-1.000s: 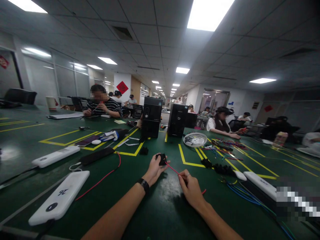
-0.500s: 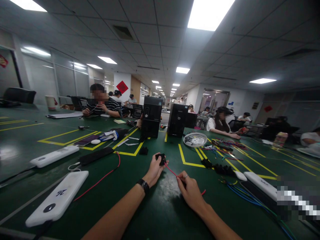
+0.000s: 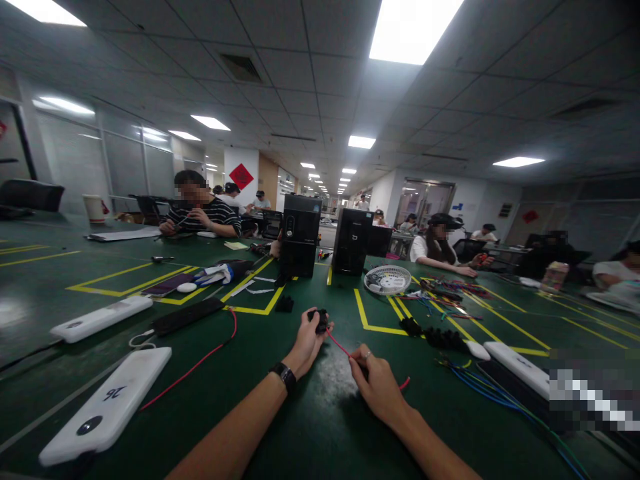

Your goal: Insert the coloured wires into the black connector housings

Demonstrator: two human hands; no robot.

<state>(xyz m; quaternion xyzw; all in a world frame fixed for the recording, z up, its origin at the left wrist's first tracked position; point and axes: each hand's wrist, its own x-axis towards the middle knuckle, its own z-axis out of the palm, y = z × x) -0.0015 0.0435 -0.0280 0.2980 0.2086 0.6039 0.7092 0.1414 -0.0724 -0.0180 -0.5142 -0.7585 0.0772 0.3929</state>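
My left hand (image 3: 306, 345), with a dark watch on its wrist, grips a small black block (image 3: 319, 321) over the table's middle. A red wire (image 3: 340, 344) runs from the block's near right side to my right hand (image 3: 376, 381). Thumb and forefinger of that hand, which wears a ring, pinch the wire. The wire's tail end pokes out to the right below the knuckles. Whether its other end sits inside the block I cannot tell. Another small black block (image 3: 285, 305) lies farther off, left of my left hand.
Two black computer towers (image 3: 300, 233) stand ahead. A white round basket (image 3: 387, 280), mixed wires (image 3: 450, 293) and a row of black blocks (image 3: 444, 337) lie to the right. White power banks (image 3: 106, 407) and a loose red wire (image 3: 193, 367) lie left. Co-workers sit across the green table (image 3: 215, 427).
The whole scene has shifted slightly left in view as the camera turned. Both hands keep their hold on the block and the red wire, in nearly the same pose.
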